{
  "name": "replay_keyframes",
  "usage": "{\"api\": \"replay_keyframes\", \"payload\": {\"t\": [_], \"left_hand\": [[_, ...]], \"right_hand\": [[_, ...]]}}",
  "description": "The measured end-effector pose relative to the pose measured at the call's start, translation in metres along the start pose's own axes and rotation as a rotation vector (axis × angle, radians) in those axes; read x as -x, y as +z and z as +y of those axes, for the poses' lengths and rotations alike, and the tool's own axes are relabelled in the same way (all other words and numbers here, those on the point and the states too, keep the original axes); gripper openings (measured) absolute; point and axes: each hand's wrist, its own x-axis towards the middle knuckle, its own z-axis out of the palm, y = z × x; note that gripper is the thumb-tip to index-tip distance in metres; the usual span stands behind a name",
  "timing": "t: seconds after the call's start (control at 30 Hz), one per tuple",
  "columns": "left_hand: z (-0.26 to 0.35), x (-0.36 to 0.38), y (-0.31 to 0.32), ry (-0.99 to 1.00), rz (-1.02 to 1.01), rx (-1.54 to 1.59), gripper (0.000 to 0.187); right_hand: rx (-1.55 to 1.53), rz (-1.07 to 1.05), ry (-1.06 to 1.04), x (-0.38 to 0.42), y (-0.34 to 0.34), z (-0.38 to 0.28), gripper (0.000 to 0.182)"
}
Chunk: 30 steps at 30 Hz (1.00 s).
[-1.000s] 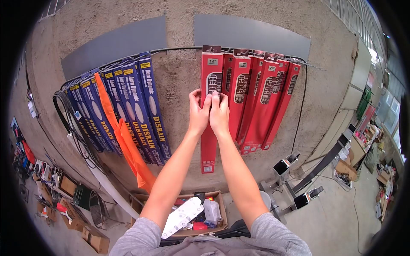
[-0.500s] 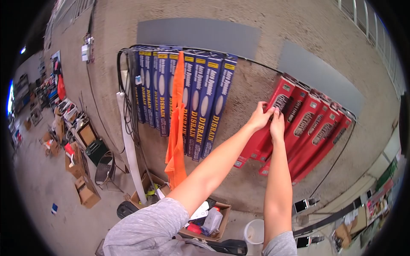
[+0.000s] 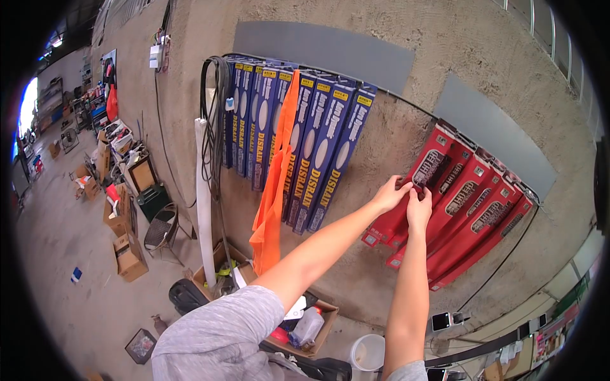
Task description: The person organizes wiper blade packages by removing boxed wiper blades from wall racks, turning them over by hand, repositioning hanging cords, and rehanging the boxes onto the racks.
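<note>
Long red wiper blade boxes (image 3: 462, 198) hang in a row from a dark cord on the rough wall. My left hand (image 3: 391, 194) has its fingers closed on the left edge of the leftmost red wiper blade box (image 3: 430, 164). Just beside it, my right hand (image 3: 419, 209) pinches the front of that same box, thumb near the printed label. The box hangs slanted, its lower end towards the left. To the left, blue wiper blade boxes (image 3: 330, 152) hang in a similar row, with an orange cloth strip (image 3: 279, 184) in front of some of them.
Grey panels (image 3: 324, 54) sit above both rows. Black cable loops (image 3: 216, 127) and a white pole (image 3: 203, 203) stand left of the blue boxes. Below are a filled cardboard box (image 3: 327, 324) and a white bucket (image 3: 368, 352). A chair (image 3: 162, 228) stands farther left.
Both hands have slid slightly down the leftmost red box, still gripping it. My view has shifted, so the wall and boxes appear farther right.
</note>
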Motion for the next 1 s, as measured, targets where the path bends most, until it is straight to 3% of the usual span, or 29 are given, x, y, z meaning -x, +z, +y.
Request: {"api": "replay_keyframes", "payload": {"t": [0.1, 0.17, 0.27, 0.47, 0.53, 0.6, 0.73, 0.8, 0.9, 0.93, 1.0], "left_hand": [[-0.027, 0.052, -0.012, -0.085, 0.040, -0.120, 0.071], [-0.017, 0.099, -0.033, -0.364, -0.095, 0.070, 0.071], [-0.028, 0.154, -0.063, -0.477, -0.074, 0.062, 0.068], [-0.035, 0.238, -0.165, -0.707, -0.207, 0.057, 0.050], [-0.045, 0.248, -0.206, -0.524, -0.095, 0.071, 0.035], [-0.041, 0.238, -0.242, -0.165, 0.222, -0.056, 0.025], [0.033, 0.185, -0.312, 0.177, 0.599, -0.237, 0.029], [0.074, 0.149, -0.336, 0.251, 0.652, -0.338, 0.036], [0.109, 0.087, -0.362, 0.219, 0.454, -0.293, 0.047], [0.113, 0.067, -0.369, 0.228, 0.382, -0.267, 0.047], [0.129, 0.047, -0.375, 0.237, 0.195, 0.033, 0.037]], "right_hand": [[0.095, 0.058, -0.032, 0.024, 0.003, -0.002, 0.059], [0.089, 0.109, -0.085, 0.037, 0.013, -0.005, 0.057], [0.029, 0.185, -0.198, 0.060, 0.033, -0.021, 0.055], [-0.018, -0.120, -0.205, 0.101, 0.079, -0.063, 0.043], [-0.078, -0.184, -0.252, 0.110, 0.102, -0.076, 0.039], [-0.145, -0.241, -0.235, 0.119, 0.122, -0.104, 0.036], [-0.274, -0.317, -0.247, 0.135, 0.179, -0.165, 0.039], [-0.248, -0.293, -0.298, 0.132, 0.220, -0.181, 0.044], [-0.312, -0.264, -0.237, 0.111, 0.277, -0.190, 0.054], [-0.427, -0.286, -0.208, 0.112, 0.279, -0.199, 0.046], [-0.280, -0.209, -0.263, 0.113, 0.275, -0.224, 0.036]]}}
